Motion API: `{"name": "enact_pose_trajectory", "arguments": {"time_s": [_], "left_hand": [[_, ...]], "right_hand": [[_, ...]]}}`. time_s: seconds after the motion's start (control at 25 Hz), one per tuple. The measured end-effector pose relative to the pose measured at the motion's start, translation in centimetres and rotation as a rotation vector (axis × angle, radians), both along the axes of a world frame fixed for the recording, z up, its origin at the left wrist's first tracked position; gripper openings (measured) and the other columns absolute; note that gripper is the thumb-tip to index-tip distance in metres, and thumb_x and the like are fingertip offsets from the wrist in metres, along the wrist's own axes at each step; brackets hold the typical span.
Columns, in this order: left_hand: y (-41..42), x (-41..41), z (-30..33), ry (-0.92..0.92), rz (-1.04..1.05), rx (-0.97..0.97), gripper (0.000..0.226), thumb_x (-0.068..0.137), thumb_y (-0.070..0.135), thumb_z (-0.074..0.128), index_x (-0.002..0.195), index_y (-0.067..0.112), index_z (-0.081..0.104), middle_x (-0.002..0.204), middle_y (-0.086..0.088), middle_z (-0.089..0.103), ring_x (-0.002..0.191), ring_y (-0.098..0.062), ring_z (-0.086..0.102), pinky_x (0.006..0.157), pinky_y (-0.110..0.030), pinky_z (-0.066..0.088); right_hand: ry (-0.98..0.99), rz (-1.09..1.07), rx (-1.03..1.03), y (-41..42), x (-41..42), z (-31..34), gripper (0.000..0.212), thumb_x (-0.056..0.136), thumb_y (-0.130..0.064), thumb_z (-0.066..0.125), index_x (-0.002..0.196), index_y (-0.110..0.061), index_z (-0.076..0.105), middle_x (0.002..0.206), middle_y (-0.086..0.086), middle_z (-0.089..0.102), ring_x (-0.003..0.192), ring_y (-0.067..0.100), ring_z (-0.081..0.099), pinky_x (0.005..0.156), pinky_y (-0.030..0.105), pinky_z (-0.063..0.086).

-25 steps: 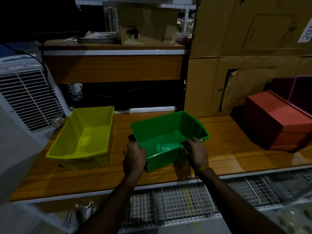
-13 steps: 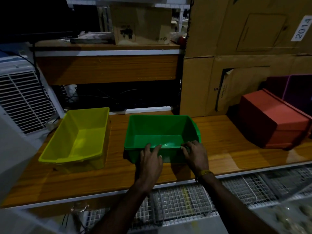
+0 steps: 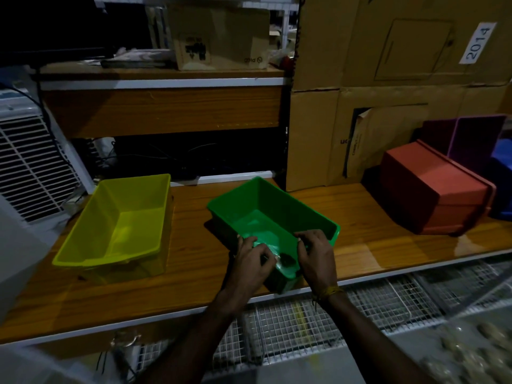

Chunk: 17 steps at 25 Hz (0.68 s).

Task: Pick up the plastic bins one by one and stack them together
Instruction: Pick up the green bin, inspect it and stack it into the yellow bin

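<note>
A green plastic bin (image 3: 266, 214) sits open side up on the wooden shelf (image 3: 360, 217), turned at an angle with one short end toward me. My left hand (image 3: 253, 261) and my right hand (image 3: 315, 252) both grip that near end by its rim. A yellow bin (image 3: 122, 217) stands open side up to the left, apart from the green one. At the right an orange-red bin (image 3: 432, 187) lies upside down, with a purple bin (image 3: 471, 137) and a blue bin (image 3: 501, 173) behind it.
Cardboard boxes (image 3: 388, 65) stand against the back right. A white vented appliance (image 3: 25, 162) fills the left side. An upper wooden shelf (image 3: 160, 106) overhangs the back. Wire mesh racks (image 3: 332, 314) lie below the shelf's front edge.
The green bin has been turned from square-on to diagonal, its near end now by the shelf's front edge. My left hand moved closer to the right one on that end.
</note>
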State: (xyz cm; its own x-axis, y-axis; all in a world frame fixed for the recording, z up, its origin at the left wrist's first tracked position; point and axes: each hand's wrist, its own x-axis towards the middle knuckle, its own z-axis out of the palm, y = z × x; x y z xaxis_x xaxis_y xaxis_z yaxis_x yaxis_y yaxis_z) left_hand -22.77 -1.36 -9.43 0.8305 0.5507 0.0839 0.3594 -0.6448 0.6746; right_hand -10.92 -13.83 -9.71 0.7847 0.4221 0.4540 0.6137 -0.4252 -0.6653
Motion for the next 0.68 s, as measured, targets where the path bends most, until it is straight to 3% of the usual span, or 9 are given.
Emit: {"name": "enact_pose_trajectory", "arguments": {"time_s": [0.12, 0.2, 0.28, 0.36, 0.44, 0.52, 0.6, 0.68], "left_hand": [[2.2, -1.5, 0.6, -0.039, 0.029, -0.065, 0.003, 0.089, 0.025, 0.065, 0.091, 0.023, 0.066, 0.145, -0.006, 0.041, 0.135, -0.024, 0.04, 0.108, -0.031, 0.037], [3.4, -2.1, 0.9, -0.074, 0.121, -0.011, 0.017, 0.088, 0.013, 0.064, 0.1, 0.023, 0.067, 0.141, -0.007, 0.044, 0.129, -0.025, 0.046, 0.101, -0.029, 0.044], [4.1, -2.6, 0.9, -0.103, 0.228, -0.003, 0.026, 0.088, 0.005, 0.061, 0.107, 0.02, 0.068, 0.13, -0.007, 0.05, 0.111, -0.019, 0.053, 0.082, -0.015, 0.045], [4.1, -3.0, 0.9, -0.107, 0.288, -0.016, 0.028, 0.09, 0.005, 0.06, 0.113, 0.018, 0.068, 0.126, -0.009, 0.055, 0.097, -0.014, 0.055, 0.072, -0.01, 0.043], [3.9, -3.2, 0.7, -0.144, 0.329, -0.038, 0.025, 0.092, 0.013, 0.061, 0.116, 0.018, 0.067, 0.125, -0.009, 0.058, 0.097, -0.019, 0.06, 0.077, -0.023, 0.052], [3.5, -3.3, 1.1, -0.21, 0.384, -0.098, 0.025, 0.094, 0.021, 0.06, 0.118, 0.02, 0.066, 0.124, -0.006, 0.059, 0.084, -0.018, 0.063, 0.064, -0.028, 0.055], [3.4, -3.4, 1.9, -0.291, 0.428, -0.161, 0.025, 0.096, 0.027, 0.058, 0.12, 0.021, 0.065, 0.121, -0.004, 0.061, 0.073, -0.016, 0.063, 0.053, -0.026, 0.053], [3.6, -3.4, 3.1, -0.403, 0.464, -0.169, 0.026, 0.097, 0.033, 0.056, 0.118, 0.022, 0.066, 0.115, -0.004, 0.065, 0.071, -0.014, 0.063, 0.05, -0.021, 0.049]], "right_hand": [[-0.038, -0.096, -0.119, -1.3, 1.3, 0.4, 0.021, 0.086, -0.01, 0.063, 0.105, -0.013, 0.072, 0.11, 0.014, 0.061, 0.105, 0.033, 0.056, 0.089, 0.047, 0.049], [0.045, -0.136, -0.149, -1.9, 2.3, 0.4, 0.024, 0.09, -0.014, 0.061, 0.112, -0.014, 0.069, 0.12, 0.016, 0.057, 0.111, 0.034, 0.054, 0.094, 0.049, 0.049], [0.19, -0.089, -0.098, -1.9, 2.7, 0.4, 0.026, 0.094, -0.018, 0.058, 0.118, -0.015, 0.067, 0.123, 0.015, 0.057, 0.11, 0.032, 0.058, 0.092, 0.051, 0.053], [0.298, -0.011, -0.031, -1.4, 2.7, 0.5, 0.027, 0.096, -0.018, 0.056, 0.119, -0.011, 0.066, 0.118, 0.016, 0.066, 0.105, 0.031, 0.065, 0.088, 0.052, 0.056], [0.343, -0.005, 0.024, -0.8, 2.2, 0.6, 0.026, 0.096, -0.017, 0.057, 0.117, -0.009, 0.068, 0.113, 0.016, 0.071, 0.102, 0.031, 0.067, 0.088, 0.051, 0.057], [0.362, -0.039, 0.06, -0.4, 1.6, 0.9, 0.025, 0.096, -0.019, 0.057, 0.116, -0.009, 0.069, 0.112, 0.015, 0.072, 0.102, 0.03, 0.068, 0.089, 0.049, 0.056], [0.383, -0.043, 0.095, 0.0, 1.1, 1.7, 0.025, 0.098, -0.02, 0.055, 0.117, -0.01, 0.068, 0.112, 0.013, 0.072, 0.101, 0.028, 0.068, 0.087, 0.042, 0.057], [0.397, -0.025, 0.141, 0.5, 0.7, 3.3, 0.025, 0.1, -0.022, 0.052, 0.117, -0.011, 0.067, 0.108, 0.011, 0.07, 0.094, 0.024, 0.065, 0.075, 0.03, 0.055]]}}
